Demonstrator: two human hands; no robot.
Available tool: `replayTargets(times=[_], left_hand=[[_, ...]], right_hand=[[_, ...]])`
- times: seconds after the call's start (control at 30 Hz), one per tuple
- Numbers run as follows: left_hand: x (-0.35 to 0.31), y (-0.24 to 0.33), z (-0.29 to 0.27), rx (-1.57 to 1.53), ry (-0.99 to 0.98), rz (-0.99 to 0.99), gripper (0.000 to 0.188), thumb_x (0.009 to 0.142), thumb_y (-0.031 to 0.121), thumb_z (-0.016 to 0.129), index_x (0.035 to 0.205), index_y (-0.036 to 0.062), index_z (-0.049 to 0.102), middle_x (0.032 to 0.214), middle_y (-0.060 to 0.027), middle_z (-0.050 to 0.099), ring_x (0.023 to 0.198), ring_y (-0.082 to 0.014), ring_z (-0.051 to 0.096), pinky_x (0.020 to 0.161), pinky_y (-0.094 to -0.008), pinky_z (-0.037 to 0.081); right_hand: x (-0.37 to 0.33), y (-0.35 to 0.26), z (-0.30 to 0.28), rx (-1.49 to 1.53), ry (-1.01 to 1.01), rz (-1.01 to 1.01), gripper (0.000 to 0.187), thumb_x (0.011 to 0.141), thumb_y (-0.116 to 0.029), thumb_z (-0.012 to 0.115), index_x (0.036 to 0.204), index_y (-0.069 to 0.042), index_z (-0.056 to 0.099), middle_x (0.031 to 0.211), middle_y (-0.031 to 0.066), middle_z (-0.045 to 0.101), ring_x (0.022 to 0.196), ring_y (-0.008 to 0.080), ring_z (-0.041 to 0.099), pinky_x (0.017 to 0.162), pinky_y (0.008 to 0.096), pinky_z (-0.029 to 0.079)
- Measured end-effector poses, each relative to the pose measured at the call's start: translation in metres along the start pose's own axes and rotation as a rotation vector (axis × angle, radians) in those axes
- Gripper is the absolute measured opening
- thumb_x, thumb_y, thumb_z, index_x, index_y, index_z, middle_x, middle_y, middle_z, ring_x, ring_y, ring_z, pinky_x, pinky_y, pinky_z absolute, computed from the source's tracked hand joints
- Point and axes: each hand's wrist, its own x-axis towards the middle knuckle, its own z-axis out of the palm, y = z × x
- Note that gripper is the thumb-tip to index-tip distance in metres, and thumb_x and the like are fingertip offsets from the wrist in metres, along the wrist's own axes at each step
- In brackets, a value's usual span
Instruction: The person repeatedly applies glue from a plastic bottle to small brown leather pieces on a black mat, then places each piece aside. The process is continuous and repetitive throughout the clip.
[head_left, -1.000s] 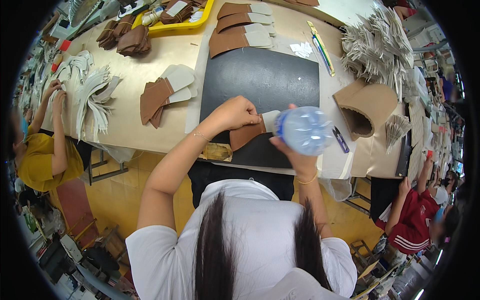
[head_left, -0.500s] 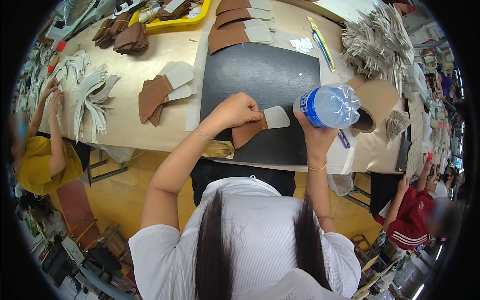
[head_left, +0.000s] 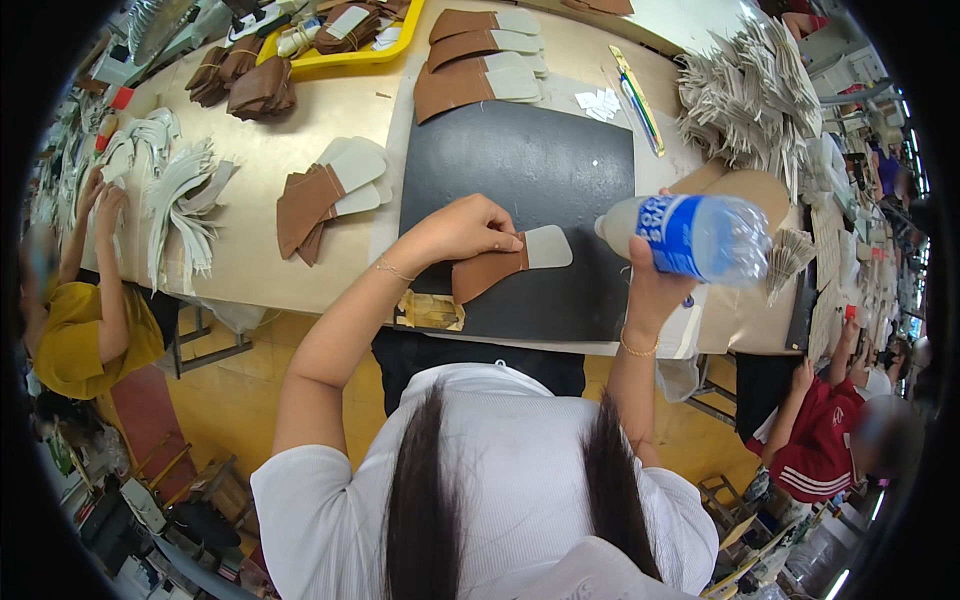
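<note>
My left hand (head_left: 478, 228) is closed on the upper edge of a brown leather piece (head_left: 487, 277), its fingertips pressed together there. A pale grey tab (head_left: 549, 247) extends from the piece's right side. Both lie on a black mat (head_left: 520, 155). My right hand (head_left: 655, 285) is wrapped round a clear plastic bottle (head_left: 740, 240) with a blue label, raised over the mat's right edge. The bottle lies nearly level, its neck toward the left and its base to the right. Whatever is at its mouth is too blurred to make out.
Similar brown pieces with pale tabs (head_left: 465, 92) lie along the mat's far edge, and another stack (head_left: 310, 205) left of it. A yellow tray (head_left: 400, 45) stands farther back. Bundled pale strips (head_left: 750, 95) and a cardboard tube (head_left: 755, 190) are at right. Co-workers sit on both sides.
The bottle has swung from base toward me to nearly level, its base moving right, as my right hand turned. My left hand stays on the leather piece.
</note>
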Motion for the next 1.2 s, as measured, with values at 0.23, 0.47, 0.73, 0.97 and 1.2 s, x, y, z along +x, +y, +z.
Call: replayTargets(times=[0.23,0.47,0.73,0.97,1.2], left_hand=[[0.056,0.024,-0.119,0.315,0.175,0.360,0.021,0.080,0.019,0.070,0.093,0.0019,0.069,0.084,-0.0074,0.069,0.081,-0.0141,0.062,0.078,-0.0279,0.048],[0.138,0.026,-0.227,0.496,0.267,0.119,0.029,0.076,0.025,0.074,0.096,0.0038,0.069,0.090,-0.0068,0.068,0.085,-0.0156,0.061,0.078,-0.0277,0.047],[0.059,0.021,-0.229,0.494,0.595,0.211,0.040,0.075,0.034,0.074,0.101,0.0041,0.067,0.089,-0.0073,0.066,0.083,-0.0166,0.059,0.078,-0.0279,0.047],[-0.113,-0.051,-0.165,0.261,0.581,-0.222,0.032,0.074,0.020,0.076,0.098,0.0023,0.067,0.092,-0.0056,0.065,0.087,-0.0143,0.059,0.079,-0.0276,0.047],[-0.127,-0.092,-0.091,0.452,0.993,0.028,0.030,0.075,0.015,0.073,0.102,0.0059,0.067,0.103,-0.0094,0.062,0.098,-0.0269,0.057,0.085,-0.0339,0.044]], right_hand=[[0.003,-0.011,-0.008,0.061,-0.031,0.097,0.083,0.065,-0.018,0.086,0.129,0.004,0.039,0.126,0.0195,0.053,0.115,0.0253,0.053,0.098,0.0362,0.044],[-0.001,-0.012,-0.020,0.022,0.026,0.163,0.077,0.065,-0.017,0.086,0.127,0.005,0.044,0.125,0.0165,0.054,0.111,0.0230,0.055,0.096,0.0342,0.044],[-0.001,-0.009,-0.028,-0.086,0.016,0.125,0.077,0.070,-0.027,0.082,0.127,0.006,0.041,0.123,0.0172,0.056,0.108,0.0229,0.056,0.094,0.0350,0.046],[-0.006,0.000,-0.007,0.081,-0.083,0.169,0.090,0.064,-0.029,0.086,0.132,0.000,0.035,0.126,0.0204,0.053,0.113,0.0254,0.054,0.096,0.0377,0.046],[-0.014,-0.011,0.008,0.117,-0.134,0.155,0.093,0.061,-0.028,0.088,0.132,-0.001,0.035,0.125,0.0203,0.053,0.111,0.0245,0.054,0.093,0.0358,0.048]])
